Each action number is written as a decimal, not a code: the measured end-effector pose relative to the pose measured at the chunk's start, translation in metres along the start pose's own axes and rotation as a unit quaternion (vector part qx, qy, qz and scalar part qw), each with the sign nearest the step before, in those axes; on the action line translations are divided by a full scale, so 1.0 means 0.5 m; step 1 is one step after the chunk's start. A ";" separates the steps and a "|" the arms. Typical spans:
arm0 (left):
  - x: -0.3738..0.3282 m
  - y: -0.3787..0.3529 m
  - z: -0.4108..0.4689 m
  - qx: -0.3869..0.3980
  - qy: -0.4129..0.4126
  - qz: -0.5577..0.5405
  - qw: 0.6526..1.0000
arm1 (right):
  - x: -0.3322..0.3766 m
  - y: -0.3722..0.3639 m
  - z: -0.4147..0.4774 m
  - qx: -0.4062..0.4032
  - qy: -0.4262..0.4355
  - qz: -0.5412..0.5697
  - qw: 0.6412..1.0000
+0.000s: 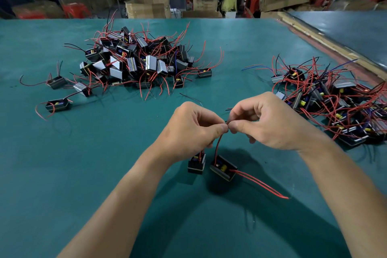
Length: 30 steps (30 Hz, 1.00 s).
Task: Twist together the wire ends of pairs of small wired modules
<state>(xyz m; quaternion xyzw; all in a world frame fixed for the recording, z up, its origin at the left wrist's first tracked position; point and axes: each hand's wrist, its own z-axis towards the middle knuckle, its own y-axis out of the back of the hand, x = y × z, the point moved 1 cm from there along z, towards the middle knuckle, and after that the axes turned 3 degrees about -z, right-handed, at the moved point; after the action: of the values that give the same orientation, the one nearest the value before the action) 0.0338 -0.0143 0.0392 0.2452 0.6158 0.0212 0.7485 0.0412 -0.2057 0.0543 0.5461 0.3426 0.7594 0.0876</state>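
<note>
Wire ends [227,125] of a pair of modules [223,168], toward the tabletop's [104,163] near edge, were pinched by the fingers of the left hand [194,130] and right hand [270,121]. The far-left pile [136,60] was judged still untwisted, the right-edge heap [335,107] probably done.

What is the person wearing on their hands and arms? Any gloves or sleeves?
Nothing at all. The left hand and the right hand are bare: no gloves, rings or watch. The left forearm and the right forearm are bare too, with no sleeve showing down to the picture's edge.
</note>
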 end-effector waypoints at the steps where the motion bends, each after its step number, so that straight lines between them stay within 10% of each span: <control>1: -0.001 -0.002 -0.001 -0.003 -0.011 0.017 1.000 | -0.002 0.001 0.000 0.003 -0.002 0.001 1.000; 30: 0.021 -0.003 0.013 -0.079 -0.017 0.012 0.997 | -0.005 -0.017 0.010 -0.061 -0.019 -0.029 0.998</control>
<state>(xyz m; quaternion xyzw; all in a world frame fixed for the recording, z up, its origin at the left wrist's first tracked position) 0.0419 -0.0143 0.0300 0.1932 0.5963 0.0748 0.7756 0.0446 -0.1985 0.0480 0.5439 0.3098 0.7654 0.1495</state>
